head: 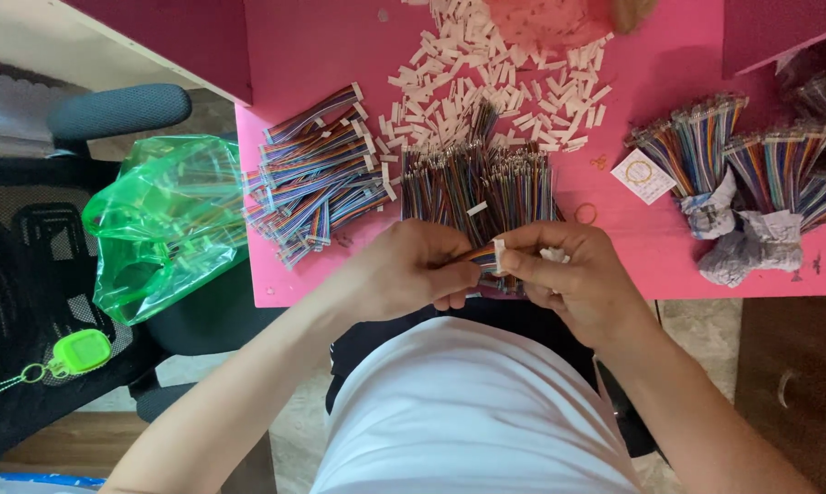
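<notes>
Over pink table point(340, 41), hands, left point(413, 265), right point(564, 270), pinching white connector point(499, 253), coloured wires point(477, 187)

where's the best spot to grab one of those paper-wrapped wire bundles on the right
Probably around the crumpled grey paper wrap at the near end of the bundle, coming from the table's front edge. The wrap cinches the coloured wires into one narrow neck facing the person, while the far ends fan out loose.

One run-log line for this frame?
left hand: holds ribbon cable | right hand: pinches white connector | pink table: connector pile
</notes>
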